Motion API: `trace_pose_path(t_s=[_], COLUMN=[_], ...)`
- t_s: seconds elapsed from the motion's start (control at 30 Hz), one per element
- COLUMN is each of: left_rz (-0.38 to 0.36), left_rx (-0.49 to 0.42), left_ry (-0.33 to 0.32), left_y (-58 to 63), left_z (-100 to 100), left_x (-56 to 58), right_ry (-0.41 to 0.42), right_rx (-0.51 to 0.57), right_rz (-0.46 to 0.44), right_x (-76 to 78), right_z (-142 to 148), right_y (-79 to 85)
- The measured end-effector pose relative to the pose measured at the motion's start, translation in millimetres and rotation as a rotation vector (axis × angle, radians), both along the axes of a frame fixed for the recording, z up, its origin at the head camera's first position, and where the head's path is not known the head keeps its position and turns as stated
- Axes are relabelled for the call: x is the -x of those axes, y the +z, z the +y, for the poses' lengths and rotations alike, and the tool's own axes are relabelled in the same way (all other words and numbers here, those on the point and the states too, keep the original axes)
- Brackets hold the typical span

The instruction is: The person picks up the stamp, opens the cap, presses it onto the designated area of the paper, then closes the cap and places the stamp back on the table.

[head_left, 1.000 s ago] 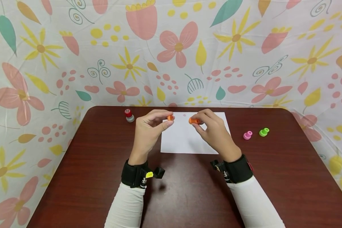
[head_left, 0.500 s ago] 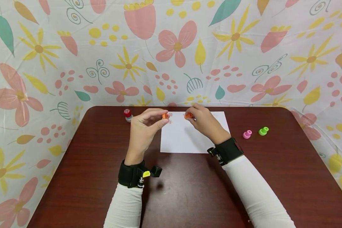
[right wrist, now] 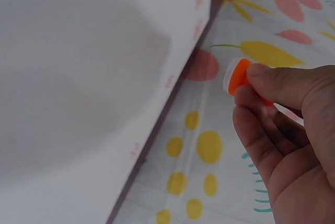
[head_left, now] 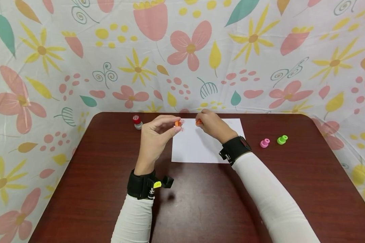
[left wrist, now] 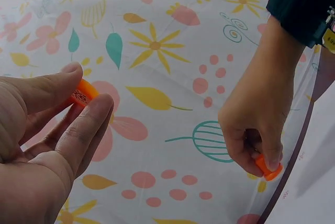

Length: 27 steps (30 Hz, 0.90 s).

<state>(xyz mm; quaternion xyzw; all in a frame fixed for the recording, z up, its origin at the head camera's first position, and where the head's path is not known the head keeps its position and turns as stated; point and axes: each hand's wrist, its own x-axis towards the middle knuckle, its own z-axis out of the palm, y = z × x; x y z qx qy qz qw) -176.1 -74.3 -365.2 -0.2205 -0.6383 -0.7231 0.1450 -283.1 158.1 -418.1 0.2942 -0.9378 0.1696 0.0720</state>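
Observation:
My left hand [head_left: 152,141] pinches a small orange stamp cap [head_left: 177,123] between thumb and fingertips, above the left part of a white sheet of paper [head_left: 197,148]. Dark printed marks show on the cap [left wrist: 84,95] in the left wrist view. With its fingers curled, my right hand [head_left: 214,126] grips an orange stamp [head_left: 198,122] over the sheet's far edge. The stamp's pale round end [right wrist: 229,75] points toward the paper in the right wrist view. Small red stamp prints [head_left: 183,129] lie near the sheet's far left corner; more line its edge in the right wrist view.
A red-and-grey stamp [head_left: 137,122] stands at the table's back left. On the right are a pink stamp [head_left: 264,143] and a green stamp [head_left: 282,139]. A flower-patterned cloth [head_left: 237,57] hangs behind the dark wooden table [head_left: 194,202].
My right hand has moved left and away from me with the orange stamp, turning its knuckles upward. The left hand with the cap has shifted slightly left, uncovering red prints.

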Motion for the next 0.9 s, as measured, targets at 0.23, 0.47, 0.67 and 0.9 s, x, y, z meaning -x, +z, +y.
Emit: trace_pose_path(t_s=[0.23,0.47,0.67,0.9], left_rz=[-0.018,-0.021,-0.017,-0.032], left_rx=[0.041,0.045,0.051,0.049], left_ry=[0.023,0.021,0.022,0.033], left_y=[0.3,-1.3,-2.6,-2.9], left_z=[0.4,-0.1,-1.5,-4.4], left_x=[0.3,1.6,2.5,1.9], right_ry=[-0.006,-0.02,-0.037,-0.043], right_rx=[-0.087,-0.137,-0.148,-0.198], right_rz=[-0.045,-0.08,-0.116,-0.128], right_x=[11.0,15.2,17.8,20.9], right_z=[-5.3,-8.2,-12.4,-15.6], right_y=[-7.4,-13.6,-15.0,-18.2])
